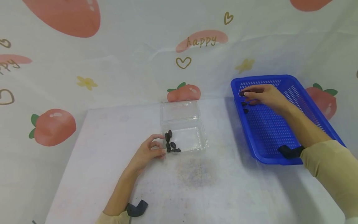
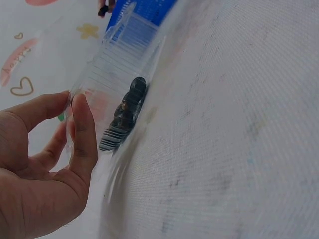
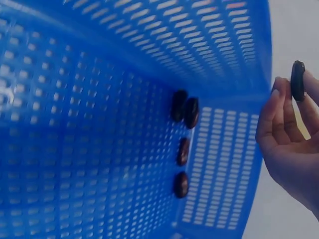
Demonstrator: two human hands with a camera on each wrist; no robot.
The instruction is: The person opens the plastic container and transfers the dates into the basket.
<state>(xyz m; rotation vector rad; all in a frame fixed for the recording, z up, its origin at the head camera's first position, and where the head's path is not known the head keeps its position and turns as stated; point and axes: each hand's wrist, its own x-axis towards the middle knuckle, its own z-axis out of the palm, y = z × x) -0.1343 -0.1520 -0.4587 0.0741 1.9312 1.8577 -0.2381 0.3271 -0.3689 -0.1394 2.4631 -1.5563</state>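
A clear plastic clamshell box (image 1: pixel 187 139) lies with its lid raised at the back. Several dark, glossy, oval fruits (image 1: pixel 173 145) lie along its left and near sides. My left hand (image 1: pixel 148 151) pinches the box's left rim between thumb and fingers, also seen close up with the box wall (image 2: pixel 92 79) in the left wrist view. Over the far left corner of the blue basket (image 1: pixel 253 149), my right hand (image 1: pixel 267 96) pinches one dark oval fruit (image 3: pixel 297 80) between thumb and fingertips. Several more such fruits (image 3: pixel 182 184) lie on the basket floor along one wall.
The white tabletop (image 1: pixel 112 149) carries the box in the middle and the basket at the right. Behind stands a printed cloth backdrop (image 1: pixel 134 77) with peaches and hearts. Dark straps (image 1: pixel 137 209) circle both wrists.
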